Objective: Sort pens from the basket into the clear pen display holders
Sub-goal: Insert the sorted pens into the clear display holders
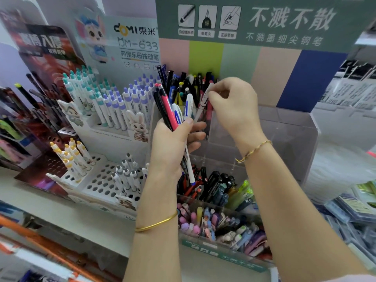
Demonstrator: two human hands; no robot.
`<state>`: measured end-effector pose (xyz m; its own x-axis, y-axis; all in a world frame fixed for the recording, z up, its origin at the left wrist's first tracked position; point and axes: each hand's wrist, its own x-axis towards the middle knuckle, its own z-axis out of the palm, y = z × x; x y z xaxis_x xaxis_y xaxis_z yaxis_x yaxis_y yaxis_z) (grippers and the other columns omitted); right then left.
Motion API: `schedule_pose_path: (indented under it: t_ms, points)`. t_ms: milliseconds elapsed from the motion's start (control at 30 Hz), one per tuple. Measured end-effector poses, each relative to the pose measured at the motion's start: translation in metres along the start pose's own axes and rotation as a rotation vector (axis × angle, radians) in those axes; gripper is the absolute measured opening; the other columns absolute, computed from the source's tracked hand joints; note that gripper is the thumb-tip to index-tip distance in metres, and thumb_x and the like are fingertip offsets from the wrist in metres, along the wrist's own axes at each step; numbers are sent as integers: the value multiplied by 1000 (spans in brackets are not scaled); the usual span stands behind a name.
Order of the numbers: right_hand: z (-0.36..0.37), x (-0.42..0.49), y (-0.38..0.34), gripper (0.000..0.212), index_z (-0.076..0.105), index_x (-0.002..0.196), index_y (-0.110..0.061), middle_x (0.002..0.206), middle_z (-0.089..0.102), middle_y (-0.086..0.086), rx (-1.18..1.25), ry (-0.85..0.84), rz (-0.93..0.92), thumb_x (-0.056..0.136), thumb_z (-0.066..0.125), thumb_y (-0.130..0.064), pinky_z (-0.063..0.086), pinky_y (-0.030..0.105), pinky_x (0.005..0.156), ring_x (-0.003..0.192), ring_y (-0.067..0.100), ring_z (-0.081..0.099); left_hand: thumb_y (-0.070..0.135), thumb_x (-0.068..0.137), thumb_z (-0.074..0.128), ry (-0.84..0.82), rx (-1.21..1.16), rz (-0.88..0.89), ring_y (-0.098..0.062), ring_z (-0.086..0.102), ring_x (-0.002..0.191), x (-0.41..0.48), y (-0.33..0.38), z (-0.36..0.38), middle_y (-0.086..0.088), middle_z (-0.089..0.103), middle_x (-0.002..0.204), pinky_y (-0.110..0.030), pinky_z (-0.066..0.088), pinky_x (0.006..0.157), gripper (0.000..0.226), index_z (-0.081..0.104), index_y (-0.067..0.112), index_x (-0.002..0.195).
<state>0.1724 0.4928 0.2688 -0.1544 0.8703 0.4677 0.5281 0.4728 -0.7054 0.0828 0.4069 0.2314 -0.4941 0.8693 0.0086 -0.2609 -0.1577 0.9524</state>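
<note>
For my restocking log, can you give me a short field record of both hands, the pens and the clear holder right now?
left hand: grips a bundle of pens, roughly upright, in front of the holder
bundle colours: black, pink, white with blue
right hand: pinches the top of one white pen
white pen: tilted, lower end at a compartment of the clear holder
rear compartment: packed with dark pens
lower rows: black pens, then pastel pens in front
basket: not in view

White display card [134,39] reads DOMI DM-633 (green sign [284,21]: 不溅不散).
</note>
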Motion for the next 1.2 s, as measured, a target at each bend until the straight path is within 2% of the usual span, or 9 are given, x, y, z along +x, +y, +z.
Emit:
schedule_pose_path:
  t_ms: [100,267,433,600,667,800,933,1067,1200]
  points:
    - [-9,-13,-8,32,68,82,4,76,65,21,139,-276,21,92,60,-25,49,34,64,64,17,54,14,98,55,-38,22,-1,-8,68,62,-2,0,2,1,75,77,-20,53,54,12,59,13,109]
    - [-13,-16,-8,13,62,75,-18,73,64,0,278,-317,64,85,68,-14,48,21,58,65,10,59,17,97,56,-98,7,3,-14,71,68,-5,0,3,-4,75,79,-26,58,61,10,63,13,102]
    - [-12,-2,-15,8,50,77,-17,81,64,12,530,85,114,76,58,-19,50,34,56,68,23,61,11,99,52,30,35,-9,-23,74,84,2,-7,-2,-12,75,90,-35,61,75,22,58,-1,116]
    - [-13,1,-22,17,42,79,-23,79,54,7,570,357,-38,78,53,-9,52,49,62,77,39,58,12,99,52,64,75,-29,-15,70,63,-1,-6,-6,-7,73,81,-26,58,55,14,54,4,110]
    - [-10,2,-20,18,43,81,-19,76,50,-1,502,347,-84,82,51,-3,52,40,64,70,28,56,13,98,54,52,110,-24,-7,55,46,0,-4,-6,1,69,66,-20,46,42,7,54,7,102]
    - [-5,0,-17,16,47,94,-11,73,48,-11,364,329,-137,84,51,2,41,11,62,63,2,47,11,97,55,48,111,-35,-4,42,42,2,-3,-6,5,61,58,-17,36,38,4,52,9,95]
    - [2,2,-12,23,55,112,-12,78,62,-4,116,255,-180,89,54,-9,44,28,67,77,18,58,2,96,50,38,56,-62,-5,41,45,2,-2,-4,-1,62,67,-17,34,38,8,47,9,93]
    - [13,9,-2,23,69,104,-24,102,65,0,-281,187,-179,97,48,-30,21,28,68,102,28,51,-6,92,44,39,-9,-92,-6,41,46,2,-2,-1,-6,62,75,-16,33,38,16,41,6,101]
    - [13,13,-2,25,71,111,-29,109,55,6,-328,178,-148,96,52,-33,30,29,72,107,29,44,-7,92,43,9,-24,-87,-7,45,47,0,0,0,-6,62,74,-17,36,39,19,44,5,106]
